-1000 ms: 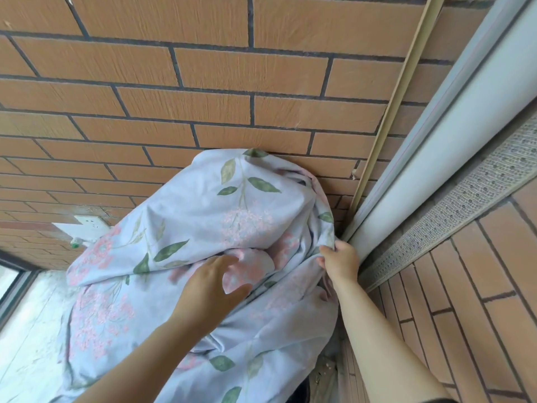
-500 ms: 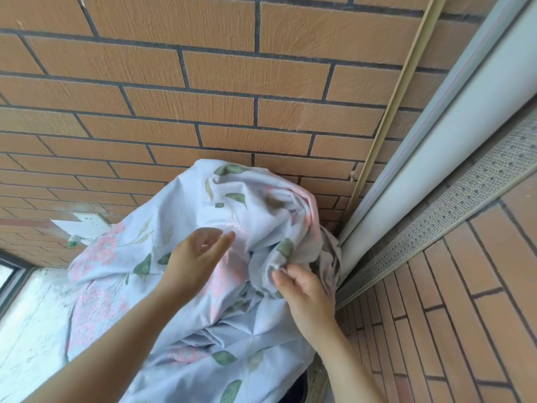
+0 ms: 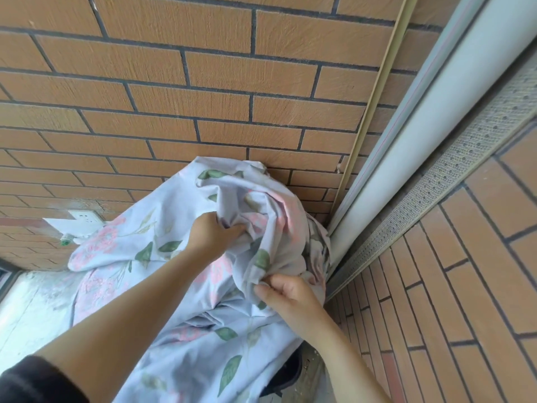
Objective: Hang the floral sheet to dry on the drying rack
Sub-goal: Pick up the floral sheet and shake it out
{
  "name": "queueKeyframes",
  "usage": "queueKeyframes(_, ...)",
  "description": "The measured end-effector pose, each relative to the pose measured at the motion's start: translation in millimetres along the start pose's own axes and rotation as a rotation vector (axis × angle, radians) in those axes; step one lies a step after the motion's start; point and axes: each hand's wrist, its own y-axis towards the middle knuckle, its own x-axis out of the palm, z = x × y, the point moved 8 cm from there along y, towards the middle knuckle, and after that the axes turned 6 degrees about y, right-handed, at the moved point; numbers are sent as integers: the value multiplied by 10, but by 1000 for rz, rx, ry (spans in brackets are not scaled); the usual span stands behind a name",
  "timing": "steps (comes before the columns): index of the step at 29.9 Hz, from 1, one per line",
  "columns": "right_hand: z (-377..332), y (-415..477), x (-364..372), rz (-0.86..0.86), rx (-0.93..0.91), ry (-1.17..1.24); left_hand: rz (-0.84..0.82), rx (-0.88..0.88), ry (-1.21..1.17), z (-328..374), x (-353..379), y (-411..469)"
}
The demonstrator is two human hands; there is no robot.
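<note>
progress: early, floral sheet (image 3: 186, 286) bunched by brick wall (image 3: 203, 82), no rack visible | left hand (image 3: 213, 235) grips fold | right hand (image 3: 286, 295) pinches edge | left: spread, hang

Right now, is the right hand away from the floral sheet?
No, the right hand pinches a bunched fold of the floral sheet, and the left hand grips it higher up.

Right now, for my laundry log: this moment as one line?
left hand: grips floral sheet folds | right hand: pinches sheet edge | sheet: bunched, not spread | drying rack: not visible
</note>
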Motion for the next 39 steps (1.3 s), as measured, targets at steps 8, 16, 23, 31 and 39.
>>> queueKeyframes(8,-369,36,-843,529,-42,-129,75,69,-89,-284,-302,-459)
queueKeyframes(16,-213,743,-716,352,151,-335,85,92,-44,-637,-468,-684)
queueKeyframes(23,-808,373,-177,325,-216,-250,32,113,-39,-914,-616,-882)
queueKeyframes(31,-960,-258,449,55,-287,-147,-122,-90,-463,-554,-727,-859)
queueKeyframes(39,-485,-436,539,-81,-100,-78,-63,-125,-424,-496,-503,-698)
